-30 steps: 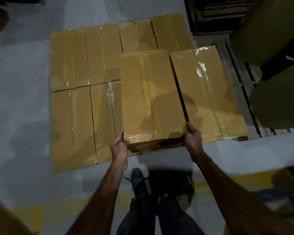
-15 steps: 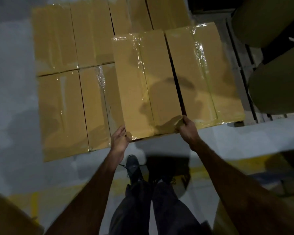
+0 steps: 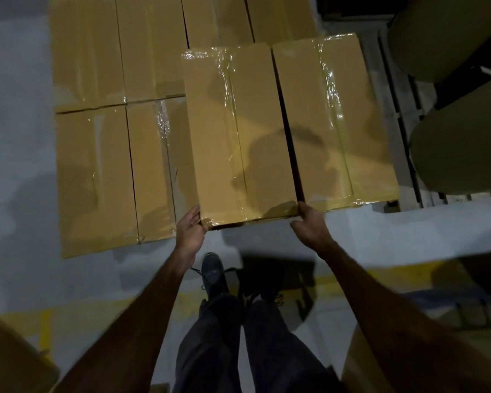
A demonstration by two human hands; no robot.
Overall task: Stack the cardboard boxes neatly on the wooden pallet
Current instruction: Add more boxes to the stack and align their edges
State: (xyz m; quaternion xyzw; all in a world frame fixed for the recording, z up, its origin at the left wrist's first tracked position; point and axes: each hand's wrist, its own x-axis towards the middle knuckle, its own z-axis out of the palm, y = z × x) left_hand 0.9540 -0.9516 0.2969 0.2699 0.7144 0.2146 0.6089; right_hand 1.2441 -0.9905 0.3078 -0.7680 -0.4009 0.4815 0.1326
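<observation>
Here the held box [image 3: 238, 131] lies flat on the second layer, long side running away from the person, its right edge just beside the neighbouring upper box [image 3: 332, 120] with a thin dark gap between them; to its left the lower-layer boxes [image 3: 97, 171] show one level down, and beyond the neighbour's right edge the pale slats of the wooden pallet [image 3: 391, 114] stick out; the near end of the held box appears to overhang the layer below, a shadowed lip showing beneath its near edge, though I cannot tell by how much; the risk, as I judge it, is a crooked or overhanging seat: if the box is let go before it is pushed home, the near end could sag or tip toward the feet, and a shove off-centre could skew it against the neighbour and widen the gap; fingers left at the right corner could also be nipped between the two boxes; the left hand [image 3: 190, 228] is at the near left corner, palm turned inward, fingers loosely curved against the side; the right hand [image 3: 309, 225] grips the near right corner, thumb up on the edge, fingers curled under; both forearms reach forward and slightly inward; to the far right of the held box stand large rounded drab shapes [image 3: 459, 143], unclear what
</observation>
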